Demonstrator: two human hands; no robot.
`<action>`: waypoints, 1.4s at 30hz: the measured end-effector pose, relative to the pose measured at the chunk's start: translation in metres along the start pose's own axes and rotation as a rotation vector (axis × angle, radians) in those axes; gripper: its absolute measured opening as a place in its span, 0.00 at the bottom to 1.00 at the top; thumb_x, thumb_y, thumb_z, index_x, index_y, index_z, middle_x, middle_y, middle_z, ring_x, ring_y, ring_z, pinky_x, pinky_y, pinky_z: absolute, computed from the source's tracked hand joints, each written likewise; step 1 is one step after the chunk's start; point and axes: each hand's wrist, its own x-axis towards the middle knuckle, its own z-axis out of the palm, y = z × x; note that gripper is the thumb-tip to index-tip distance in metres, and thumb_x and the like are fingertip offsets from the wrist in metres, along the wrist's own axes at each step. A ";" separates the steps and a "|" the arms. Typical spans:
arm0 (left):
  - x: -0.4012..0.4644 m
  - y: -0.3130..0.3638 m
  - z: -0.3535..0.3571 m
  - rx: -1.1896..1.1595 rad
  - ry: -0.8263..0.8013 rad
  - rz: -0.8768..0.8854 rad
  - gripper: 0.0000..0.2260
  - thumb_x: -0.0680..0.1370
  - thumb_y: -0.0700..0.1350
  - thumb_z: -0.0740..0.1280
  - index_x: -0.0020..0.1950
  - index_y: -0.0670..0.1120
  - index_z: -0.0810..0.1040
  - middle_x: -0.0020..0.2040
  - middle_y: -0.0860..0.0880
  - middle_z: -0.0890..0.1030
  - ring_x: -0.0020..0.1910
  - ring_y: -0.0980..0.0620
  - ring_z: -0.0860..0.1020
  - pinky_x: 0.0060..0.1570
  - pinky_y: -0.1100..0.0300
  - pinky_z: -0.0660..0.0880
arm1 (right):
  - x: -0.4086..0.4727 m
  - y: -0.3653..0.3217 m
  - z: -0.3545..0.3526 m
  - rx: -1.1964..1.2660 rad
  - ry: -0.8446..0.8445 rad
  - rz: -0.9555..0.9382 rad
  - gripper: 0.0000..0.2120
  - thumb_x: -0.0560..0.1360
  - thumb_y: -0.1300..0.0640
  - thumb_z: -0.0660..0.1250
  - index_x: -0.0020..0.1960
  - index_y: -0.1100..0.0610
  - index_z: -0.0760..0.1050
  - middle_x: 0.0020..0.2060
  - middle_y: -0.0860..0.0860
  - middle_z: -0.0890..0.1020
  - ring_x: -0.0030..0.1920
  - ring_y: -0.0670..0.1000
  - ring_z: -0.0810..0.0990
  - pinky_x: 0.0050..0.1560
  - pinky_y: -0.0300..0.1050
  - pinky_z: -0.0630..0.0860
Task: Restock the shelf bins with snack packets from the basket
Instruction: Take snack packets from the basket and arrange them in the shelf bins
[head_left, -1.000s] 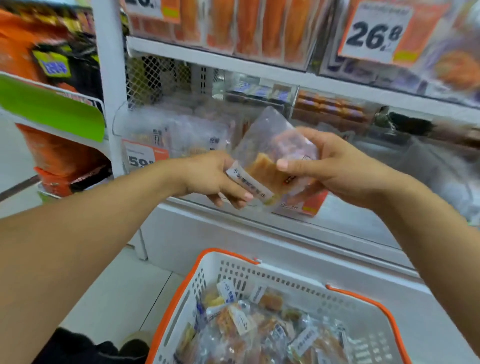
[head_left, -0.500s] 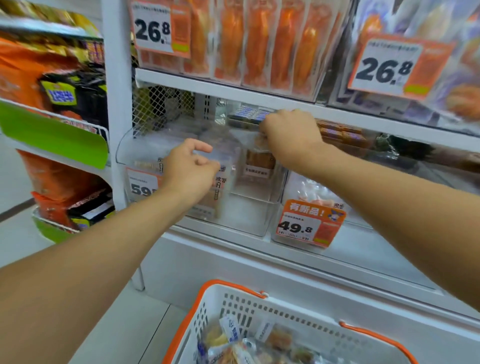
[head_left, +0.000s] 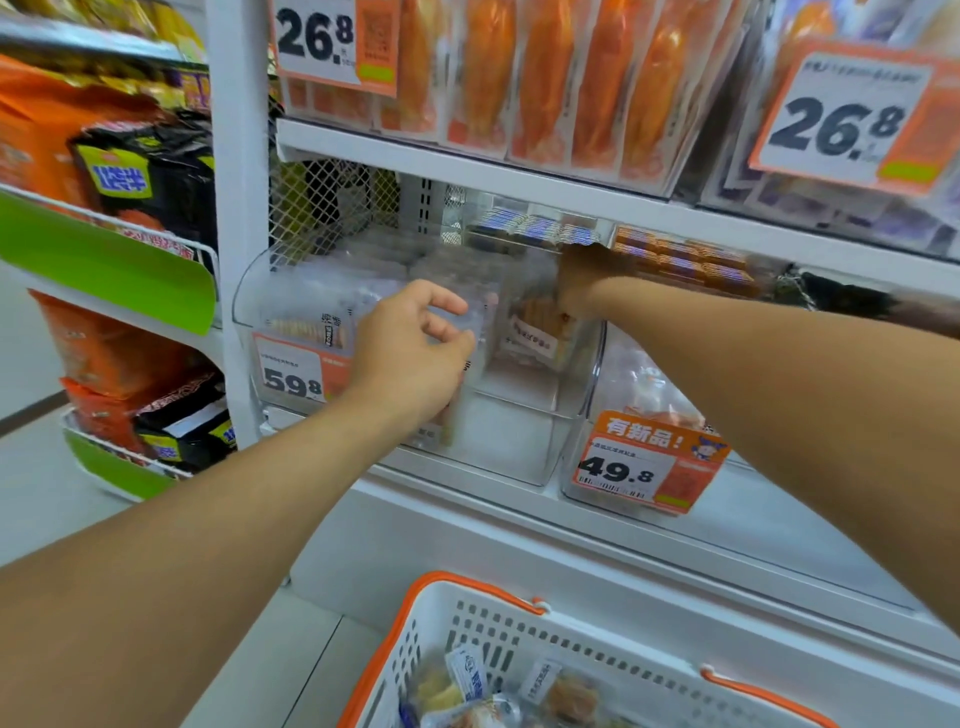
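Note:
A white basket (head_left: 519, 639) with an orange rim sits at the bottom, and several clear snack packets (head_left: 467, 680) lie in it. On the middle shelf stands a clear plastic bin (head_left: 509, 447). My right hand (head_left: 584, 280) reaches down into this bin from above and shows blurred through the plastic. Its fingers are at the top of a snack packet (head_left: 537, 332) that stands inside the bin. My left hand (head_left: 410, 353) hovers at the bin's front left wall with its fingers loosely curled and nothing in them.
A bin with a 59.8 tag (head_left: 291, 376) stands to the left, one with a 49.8 tag (head_left: 644, 470) to the right. The shelf above (head_left: 519, 182) hangs low over the bins, with orange packs on it. A side rack (head_left: 104, 260) with orange bags stands at far left.
My right hand has gone from above the bin rim down into the bin with the packet. The left hand let go of the packet a second ago and now hovers by the bin front.

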 end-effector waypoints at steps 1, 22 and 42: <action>0.001 -0.001 0.001 0.015 0.000 0.015 0.09 0.76 0.40 0.70 0.48 0.54 0.76 0.39 0.51 0.83 0.34 0.53 0.82 0.36 0.63 0.76 | 0.001 0.001 0.002 -0.025 -0.008 0.008 0.13 0.78 0.58 0.66 0.59 0.64 0.75 0.45 0.57 0.76 0.45 0.57 0.76 0.42 0.48 0.72; 0.005 -0.010 0.009 0.034 -0.027 0.121 0.10 0.74 0.40 0.72 0.40 0.51 0.74 0.25 0.54 0.68 0.24 0.59 0.66 0.30 0.65 0.66 | 0.020 0.012 0.007 -0.004 0.019 0.007 0.11 0.71 0.58 0.74 0.45 0.60 0.72 0.35 0.53 0.76 0.43 0.57 0.78 0.54 0.55 0.75; -0.124 -0.002 0.075 1.004 -1.624 0.109 0.15 0.76 0.57 0.71 0.59 0.54 0.77 0.46 0.56 0.81 0.45 0.56 0.79 0.53 0.55 0.77 | -0.306 0.024 0.121 0.134 -0.982 -0.329 0.16 0.72 0.44 0.75 0.51 0.55 0.83 0.46 0.51 0.85 0.47 0.52 0.83 0.51 0.49 0.80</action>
